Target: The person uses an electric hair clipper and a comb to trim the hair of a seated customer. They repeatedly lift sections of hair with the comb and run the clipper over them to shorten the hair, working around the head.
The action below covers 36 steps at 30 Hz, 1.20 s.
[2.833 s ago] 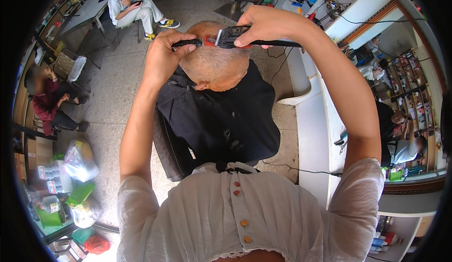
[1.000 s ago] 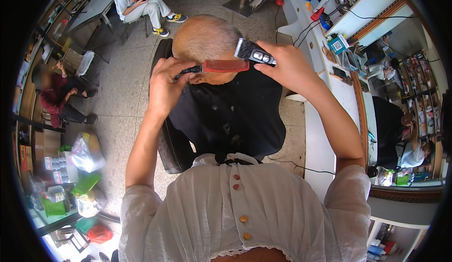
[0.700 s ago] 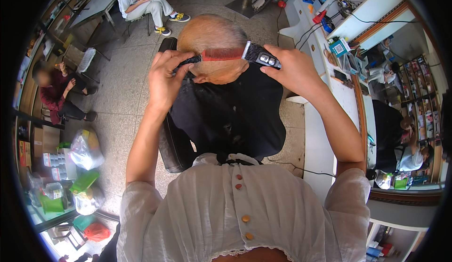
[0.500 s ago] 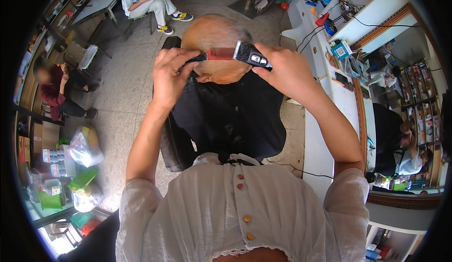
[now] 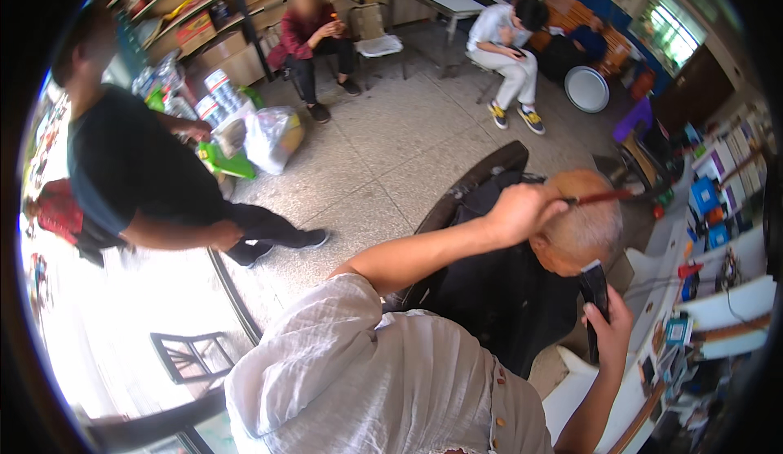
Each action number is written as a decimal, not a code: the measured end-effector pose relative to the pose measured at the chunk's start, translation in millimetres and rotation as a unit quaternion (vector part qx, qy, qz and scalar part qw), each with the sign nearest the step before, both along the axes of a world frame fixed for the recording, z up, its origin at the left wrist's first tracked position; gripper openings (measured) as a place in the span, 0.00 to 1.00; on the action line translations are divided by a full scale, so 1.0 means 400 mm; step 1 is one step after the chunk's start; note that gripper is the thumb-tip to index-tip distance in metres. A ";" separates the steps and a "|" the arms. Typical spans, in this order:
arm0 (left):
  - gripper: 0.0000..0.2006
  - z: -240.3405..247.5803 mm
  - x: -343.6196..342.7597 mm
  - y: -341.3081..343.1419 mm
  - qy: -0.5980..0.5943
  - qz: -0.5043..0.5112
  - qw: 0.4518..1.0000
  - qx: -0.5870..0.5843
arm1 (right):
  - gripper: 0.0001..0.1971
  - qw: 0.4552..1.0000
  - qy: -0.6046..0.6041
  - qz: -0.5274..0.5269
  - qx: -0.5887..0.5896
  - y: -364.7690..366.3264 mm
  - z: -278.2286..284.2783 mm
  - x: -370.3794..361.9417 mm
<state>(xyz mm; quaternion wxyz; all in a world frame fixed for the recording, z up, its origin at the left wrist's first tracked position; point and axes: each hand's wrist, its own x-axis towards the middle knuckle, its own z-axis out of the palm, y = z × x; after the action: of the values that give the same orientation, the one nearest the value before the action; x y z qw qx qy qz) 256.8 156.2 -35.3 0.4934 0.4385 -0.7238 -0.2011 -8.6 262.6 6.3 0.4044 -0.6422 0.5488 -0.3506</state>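
A seated person's head (image 5: 583, 230), with short thin hair, is in front of me, and a black cape (image 5: 481, 299) covers the body. My left hand (image 5: 526, 213) is closed around the dark handle of a red comb (image 5: 603, 197), whose length passes over the head. Whether the comb touches the hair I cannot tell. Lower down, beside the head, my right hand (image 5: 613, 323) grips a black hair clipper (image 5: 596, 287). The clipper's pale blade end points up near the person's face, apart from the comb.
At left stands a person in dark clothes (image 5: 139, 160), near plastic bags (image 5: 273, 136). Two people sit further back: one in dark red (image 5: 310, 38), one in white (image 5: 510, 46). A white counter (image 5: 652, 291) with tools runs along the right. The chair's dark armrest (image 5: 465, 185) borders the cape.
My view has swung left, bringing the standing person into sight. The clipper has come away from the comb and dropped beside the head; both tools stay in my hands.
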 end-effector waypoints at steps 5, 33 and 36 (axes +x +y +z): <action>0.12 -0.032 -0.038 0.057 -0.136 -0.091 0.986 -0.042 | 0.24 0.995 -0.093 -0.028 0.025 0.039 -0.018 -0.023; 0.14 0.092 -0.080 0.029 -0.213 -0.019 0.977 -0.015 | 0.22 0.972 -0.212 -0.101 0.015 0.105 -0.072 -0.147; 0.14 0.047 -0.103 0.055 -0.212 -0.074 0.974 -0.011 | 0.21 0.970 -0.217 -0.106 0.019 0.108 -0.074 -0.151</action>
<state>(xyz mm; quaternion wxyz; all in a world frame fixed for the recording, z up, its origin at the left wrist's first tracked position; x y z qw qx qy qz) 215.5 178.0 -16.5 0.3170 0.4108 -0.8447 -0.1315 -68.9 305.7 -23.2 0.4866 -0.4813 0.5190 -0.5120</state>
